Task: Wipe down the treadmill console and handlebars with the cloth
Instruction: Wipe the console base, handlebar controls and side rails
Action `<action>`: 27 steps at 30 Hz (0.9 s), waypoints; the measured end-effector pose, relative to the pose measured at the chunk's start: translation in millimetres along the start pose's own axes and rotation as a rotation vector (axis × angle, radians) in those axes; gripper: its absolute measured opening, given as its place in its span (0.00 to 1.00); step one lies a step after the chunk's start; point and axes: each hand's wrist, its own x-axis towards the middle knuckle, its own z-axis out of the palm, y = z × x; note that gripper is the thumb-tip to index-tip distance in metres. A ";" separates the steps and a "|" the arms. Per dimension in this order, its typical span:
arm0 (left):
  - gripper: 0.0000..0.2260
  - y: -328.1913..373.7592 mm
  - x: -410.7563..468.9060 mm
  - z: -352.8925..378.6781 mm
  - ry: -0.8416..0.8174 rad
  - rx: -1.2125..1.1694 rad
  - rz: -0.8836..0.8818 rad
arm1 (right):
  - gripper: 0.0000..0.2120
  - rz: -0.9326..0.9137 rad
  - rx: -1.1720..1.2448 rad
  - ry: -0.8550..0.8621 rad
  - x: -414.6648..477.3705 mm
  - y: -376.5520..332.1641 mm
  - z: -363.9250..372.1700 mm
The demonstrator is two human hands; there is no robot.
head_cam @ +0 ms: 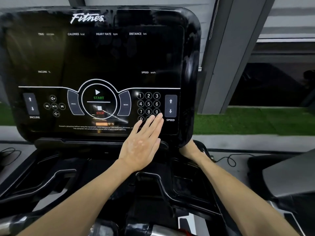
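The black treadmill console (102, 53) fills the upper left, its screen dark, with START and STOP buttons and a number keypad (148, 103) printed on it. My left hand (142, 143) lies flat against the console's lower right part, its straight fingers reaching the bottom keypad row. My right hand (186, 149) reaches under the console's lower right corner; only its wrist and heel show, and the fingers are hidden. No cloth is visible. Black handlebars (163, 184) and tray recesses run below the console.
A grey pillar (226, 65) stands just right of the console. Another machine's dark grey part (281, 174) sits at the right edge. Thin black cables (230, 159) lie on the ledge behind, on both sides. Green turf shows outside.
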 end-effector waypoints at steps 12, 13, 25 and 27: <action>0.25 -1.3 -2.4 0.0 -0.016 0.009 0.010 | 0.15 -0.321 0.163 0.201 -62.1 14.4 15.3; 0.25 -1.8 -2.2 -0.4 -0.014 0.011 0.012 | 0.18 -0.339 0.056 0.196 -63.8 25.5 13.1; 0.25 -1.1 -1.0 0.9 0.010 -0.014 0.002 | 0.15 0.071 -0.120 0.181 -42.1 70.4 -16.0; 0.25 -0.4 -1.6 2.0 0.018 -0.022 -0.002 | 0.18 0.122 0.012 0.140 -38.1 78.3 -13.9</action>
